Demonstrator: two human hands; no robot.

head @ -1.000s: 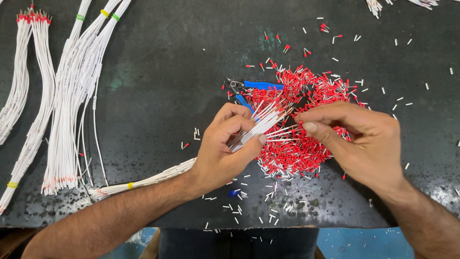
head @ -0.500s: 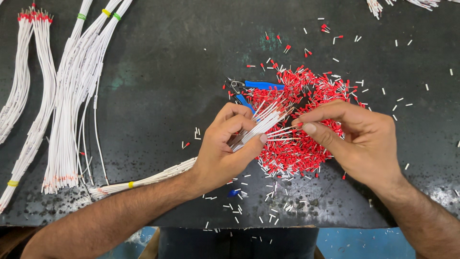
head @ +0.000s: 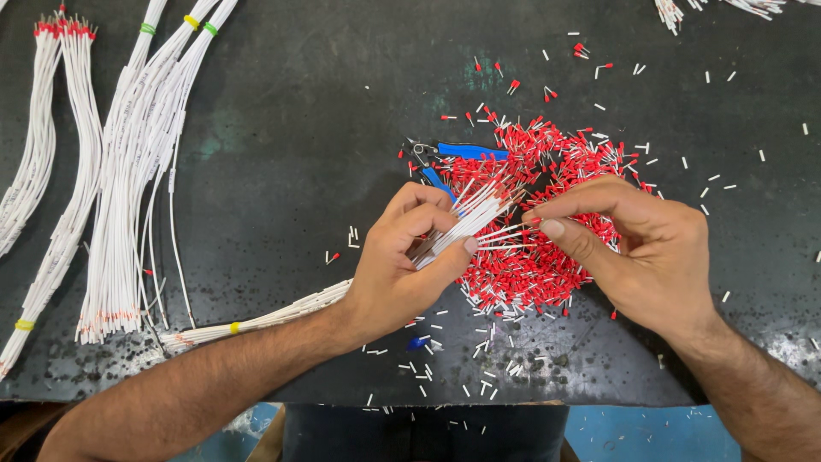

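- The left hand point(head: 402, 265) keeps its fingers clamped on a bundle of thin white insulated wires point(head: 466, 221), fanned so that the bare tips point to the right and each one can be reached alone.
- The right hand point(head: 637, 248) pinches thumb and forefinger together on a small red ferrule point(head: 534, 221) at one wire tip, just above the heap of red plastic ferrules with metal tubes point(head: 530, 265).
- Small blue-handled cutters point(head: 457, 154) lie at the edge of the heap, near both hands.
- The dark, worn metal counter point(head: 299, 128) carries tied white wire bundles point(head: 128, 171) at the left, well apart.
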